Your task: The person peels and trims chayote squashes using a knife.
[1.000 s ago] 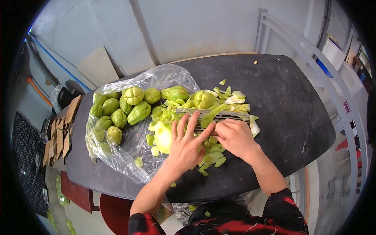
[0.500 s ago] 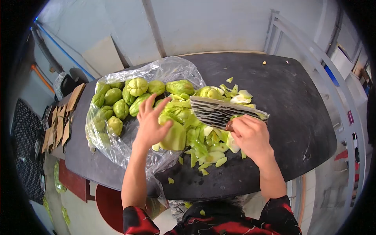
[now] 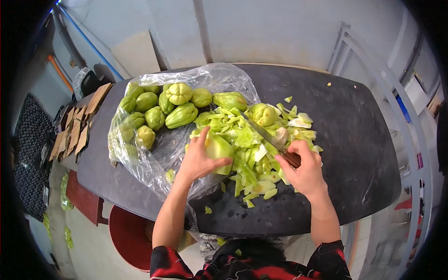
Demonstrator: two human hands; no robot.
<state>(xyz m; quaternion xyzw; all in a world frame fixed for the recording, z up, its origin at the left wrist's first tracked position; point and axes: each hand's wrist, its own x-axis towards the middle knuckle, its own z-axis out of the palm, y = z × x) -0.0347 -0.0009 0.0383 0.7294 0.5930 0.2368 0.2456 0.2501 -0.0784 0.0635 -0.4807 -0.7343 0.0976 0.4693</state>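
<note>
In the head view, my left hand [image 3: 201, 157] curls round the left side of a large, smooth, pale green vegetable piece [image 3: 220, 147], the thumb along its near edge. My right hand [image 3: 302, 169] grips the brown handle of a broad-bladed cleaver [image 3: 265, 134]. Its blade is seen nearly edge-on, pointing up and left over a heap of green peelings and slices [image 3: 249, 170]. A whole chayote [image 3: 262, 115] sits at the back of the heap. Several more chayotes [image 3: 181, 115] lie to the left on a clear plastic bag [image 3: 161, 168].
The dark table [image 3: 357, 154] has rounded corners and small scraps on it. A red bin [image 3: 126, 242] stands below its near left edge. Cardboard pieces [image 3: 74, 133] lie beyond the left side. A grey metal railing [image 3: 389, 77] runs along the right.
My left hand has closed in on the pale green piece. The cleaver has turned from showing its flat face to nearly edge-on, its tip swinging away from me. The view has shifted slightly.
</note>
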